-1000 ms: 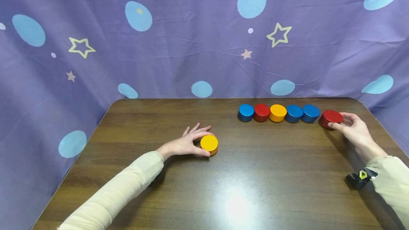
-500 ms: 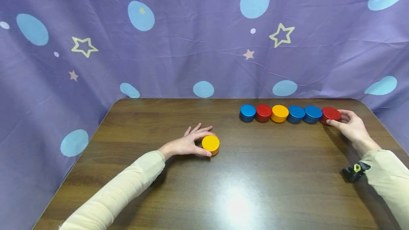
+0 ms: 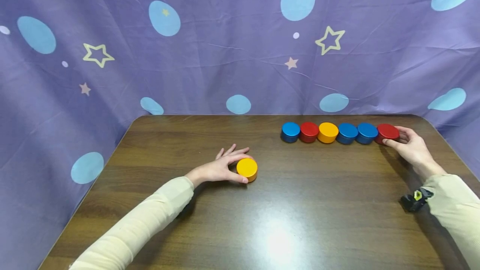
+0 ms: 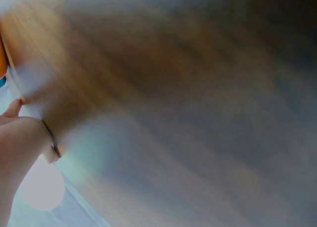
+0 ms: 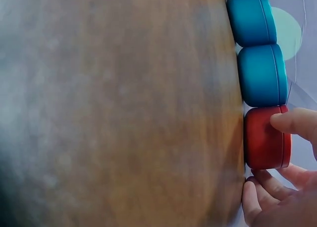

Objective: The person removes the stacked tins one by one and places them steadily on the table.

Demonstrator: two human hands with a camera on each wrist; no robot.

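Observation:
My left hand (image 3: 219, 171) holds a round yellow tin (image 3: 246, 169) between thumb and fingers on the table, left of the row, with the other fingers spread. At the right end of a row of tins, my right hand (image 3: 414, 147) grips a red tin (image 3: 387, 132) by its side. That red tin (image 5: 265, 138) stands right against a blue tin (image 5: 261, 76) in the right wrist view, the thumb on its near side. In the left wrist view, only part of my left hand (image 4: 20, 142) shows at the left edge.
Leftward from the held red tin, the row has two blue tins, a yellow tin (image 3: 328, 133), another red tin (image 3: 309, 132) and a blue tin (image 3: 290, 132). They stand near the back edge of the brown wooden table (image 3: 322, 203). A purple patterned curtain (image 3: 210, 45) hangs behind.
My right hand has moved the red tin left and slightly back, closing the gap to the blue tin. My left hand keeps its hold on the yellow tin.

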